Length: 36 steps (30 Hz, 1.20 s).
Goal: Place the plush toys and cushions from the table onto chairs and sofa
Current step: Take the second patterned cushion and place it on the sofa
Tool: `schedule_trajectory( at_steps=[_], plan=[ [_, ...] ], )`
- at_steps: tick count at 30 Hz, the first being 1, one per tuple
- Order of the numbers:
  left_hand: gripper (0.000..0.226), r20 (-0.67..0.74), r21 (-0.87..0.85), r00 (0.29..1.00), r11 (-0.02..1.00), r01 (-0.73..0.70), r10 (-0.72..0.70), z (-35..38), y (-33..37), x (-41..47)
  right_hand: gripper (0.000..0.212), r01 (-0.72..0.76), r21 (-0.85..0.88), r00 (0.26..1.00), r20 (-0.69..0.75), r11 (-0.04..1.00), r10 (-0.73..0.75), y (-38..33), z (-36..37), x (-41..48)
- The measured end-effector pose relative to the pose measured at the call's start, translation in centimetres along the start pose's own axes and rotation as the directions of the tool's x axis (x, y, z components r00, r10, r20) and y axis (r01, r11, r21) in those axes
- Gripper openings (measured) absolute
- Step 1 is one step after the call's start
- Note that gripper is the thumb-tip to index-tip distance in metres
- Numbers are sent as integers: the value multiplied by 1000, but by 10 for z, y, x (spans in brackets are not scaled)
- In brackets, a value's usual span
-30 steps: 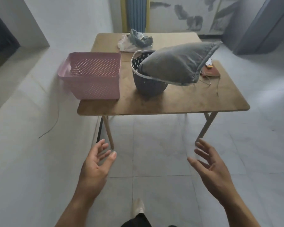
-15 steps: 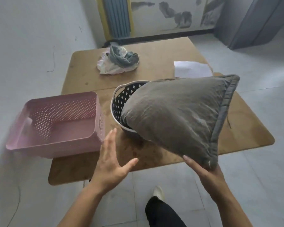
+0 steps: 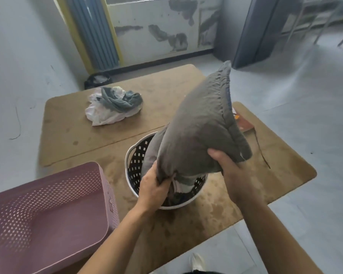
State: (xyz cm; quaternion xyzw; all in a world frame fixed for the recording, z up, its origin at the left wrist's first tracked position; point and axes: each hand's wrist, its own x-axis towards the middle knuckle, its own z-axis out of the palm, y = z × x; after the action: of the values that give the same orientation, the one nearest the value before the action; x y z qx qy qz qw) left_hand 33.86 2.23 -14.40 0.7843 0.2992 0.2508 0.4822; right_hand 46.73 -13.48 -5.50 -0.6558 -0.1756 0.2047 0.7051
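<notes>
A grey cushion (image 3: 198,131) stands tilted on end, its lower part inside a round dark basket (image 3: 133,165) with a white rim on the wooden table (image 3: 71,133). My left hand (image 3: 153,187) grips the cushion's lower left corner at the basket's mouth. My right hand (image 3: 229,171) grips its lower right corner, thumb on top of the fabric. The cushion's top corner points up and away from me. Other cloth shows inside the basket under the cushion.
An empty pink perforated basket (image 3: 48,210) sits at the table's near left corner. A crumpled white and grey cloth pile (image 3: 113,105) lies at the far side. A brown flat item (image 3: 244,123) lies behind the cushion. Tiled floor surrounds the table.
I have stepped up to the table. Both hands went from open and reaching to gripping the cushion's lower corners, and the cushion has tipped from lying across the basket to standing upright.
</notes>
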Motion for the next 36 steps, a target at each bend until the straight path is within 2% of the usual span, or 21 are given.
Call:
schedule_trajectory(
  at_steps=[2, 5, 7, 10, 13, 16, 19, 22, 24, 28, 31, 36],
  plan=[
    [44, -86, -141, 996, 990, 7, -19, -9, 2, 9, 39, 6, 25, 1000, -9, 1000, -6, -9, 23, -3],
    [41, -155, -349, 987, 937, -12, -45, -30, 17, 27, 27, 54, 26, 999, -2, 998, -54, -32, 49, -8],
    [39, -183, -413, 983, 908, -71, -6, -48, 31, 38, 28, 113, 9, 991, 66, 994, -113, -51, 60, -14],
    [38, -164, -485, 983, 861, -152, 81, -71, 59, 49, 47, 245, -50, 951, 206, 968, -231, -69, 62, -22],
    [23, -140, -542, 976, 811, -218, 169, -82, 82, 54, 52, 285, -81, 944, 196, 955, -265, -78, 57, -28],
    [9, -125, -582, 969, 776, -244, 211, -86, 92, 49, 45, 268, -56, 962, 65, 962, -264, -71, 51, -42],
    [13, -85, -649, 976, 732, -207, 200, -87, 101, 33, 42, 208, -78, 971, -105, 975, -216, -56, 51, -62],
    [21, -17, -711, 975, 682, -168, 222, -89, 127, 14, 70, 100, -156, 980, -154, 983, -124, -42, 40, -81],
    [20, 50, -755, 963, 641, -138, 265, -84, 156, 1, 78, 59, -153, 983, -163, 986, -85, -37, 24, -91],
    [19, 207, -810, 931, 587, -9, 300, -53, 219, -41, 113, 86, -92, 955, -278, 992, -108, -46, -33, -124],
    [14, 371, -794, 879, 594, 133, 300, -16, 260, -89, 119, 173, -142, 879, -423, 975, -218, -58, -101, -173],
    [16, 578, -729, 717, 641, 240, 389, 78, 317, -204, 143, 248, -251, 661, -662, 936, -353, -66, -235, -322]
  ],
)
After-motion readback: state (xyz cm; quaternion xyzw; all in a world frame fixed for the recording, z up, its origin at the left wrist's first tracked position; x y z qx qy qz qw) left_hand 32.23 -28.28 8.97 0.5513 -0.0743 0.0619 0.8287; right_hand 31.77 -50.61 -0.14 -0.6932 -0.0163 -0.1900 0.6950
